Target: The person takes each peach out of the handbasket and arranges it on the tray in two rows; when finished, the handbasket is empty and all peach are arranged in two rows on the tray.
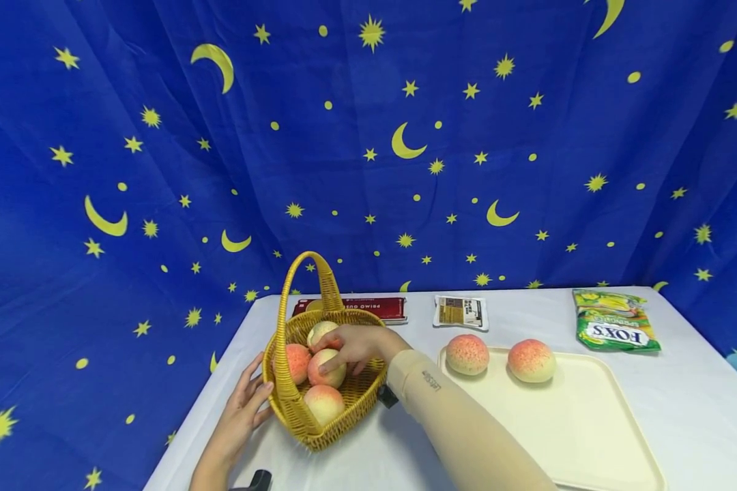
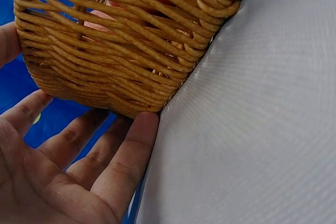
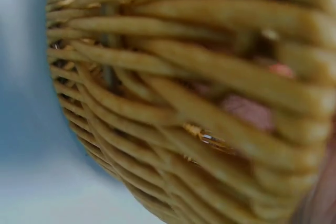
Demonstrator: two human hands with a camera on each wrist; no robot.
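A wicker basket (image 1: 368, 402) with a tall hoop handle holds several peaches, among them a middle peach (image 1: 338, 374), a front peach (image 1: 323, 404) and a left peach (image 1: 297, 361). My right hand (image 1: 359, 343) reaches in from the right, with thumb and fingers on the middle peach; a back peach (image 1: 321, 330) lies against the fingers. My left hand (image 1: 242, 409) is at the basket's left side. In the left wrist view, its spread, fairly straight fingers (image 2: 123, 174) touch the woven wall (image 2: 121, 72) low down. The right wrist view shows mostly blurred wicker (image 3: 173, 93), which hides the fingertips.
Two more peaches, one (image 1: 467, 354) left of the other (image 1: 531, 361), lie at the far end of a cream tray (image 1: 565, 429). Behind are a dark red packet (image 1: 393, 309), a small sachet (image 1: 460, 312) and a green Fox's bag (image 1: 615, 322). A blue starry curtain (image 1: 356, 170) backs the table.
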